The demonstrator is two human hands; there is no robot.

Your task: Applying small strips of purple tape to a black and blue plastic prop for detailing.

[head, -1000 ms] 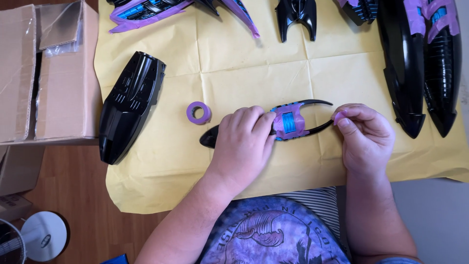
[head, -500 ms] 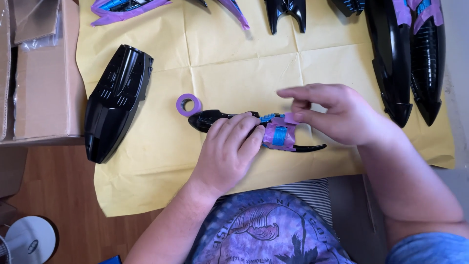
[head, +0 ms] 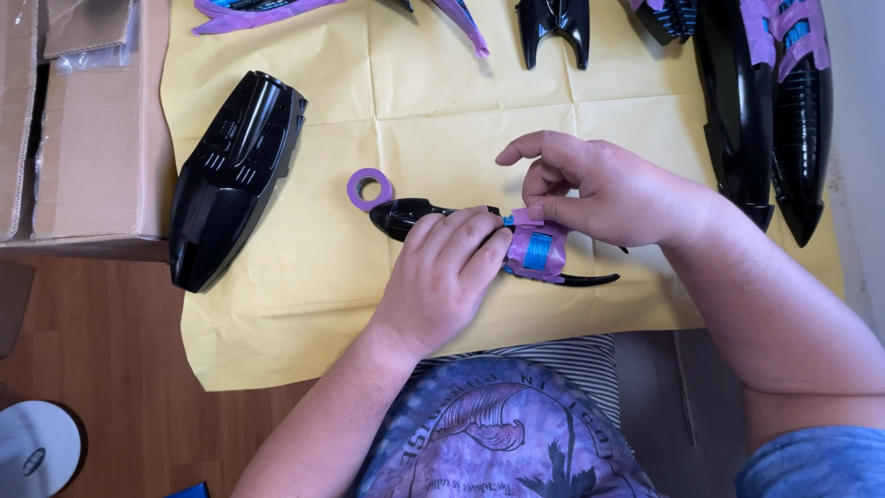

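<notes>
1. Your left hand (head: 442, 281) lies palm-down over the middle of a slim black curved part (head: 406, 217), fingers closed on it, pinning it to the yellow paper (head: 304, 304).
2. Your right hand (head: 608, 194) comes in from 3 o'clock; thumb and fingers pinch narrow on the purple tape (head: 535, 251) wrapped round the part, with the index finger lifted.
3. The part lies across the middle of the paper: blunt end toward 9 o'clock, thin pointed tip toward 4 o'clock, just clear of your left fingers. A blue patch shows under the purple wrap.
4. A small purple tape roll (head: 370, 189) lies flat at 10 o'clock of your left hand, just beside the part's blunt end.
5. A broad black shell (head: 235, 175) lies tilted at the paper's left edge, well apart from your hands.
6. Two long black pieces (head: 770, 111) with purple strips lie at 2 o'clock, near your right wrist.
7. A cardboard box (head: 83, 120) sits at far 9 o'clock, on the wooden floor (head: 101, 369).
8. More taped black pieces (head: 553, 28) line the paper's top edge at 12 o'clock.
</notes>
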